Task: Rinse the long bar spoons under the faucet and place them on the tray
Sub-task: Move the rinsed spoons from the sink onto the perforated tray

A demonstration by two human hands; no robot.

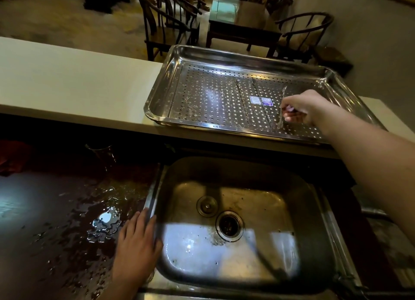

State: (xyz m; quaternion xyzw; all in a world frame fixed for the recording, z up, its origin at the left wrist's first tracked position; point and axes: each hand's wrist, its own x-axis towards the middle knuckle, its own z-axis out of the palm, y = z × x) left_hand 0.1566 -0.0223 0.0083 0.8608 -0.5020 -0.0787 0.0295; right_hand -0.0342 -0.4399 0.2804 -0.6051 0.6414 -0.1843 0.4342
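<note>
A perforated steel tray sits on the pale raised ledge beyond the sink. Two long twisted bar spoons lie lengthwise in it, one left of a blue sticker and one across that sticker. My right hand reaches over the tray's right part and pinches a third bar spoon between fingertips, with its lower end down at the tray floor. My left hand rests flat with straight fingers on the left rim of the steel sink. The faucet is not in view.
The dark counter left of the sink is wet with puddles. A clear glass jug stands in shadow at its back. The sink basin holds a drain and a plug. Wooden chairs and a table stand beyond the ledge.
</note>
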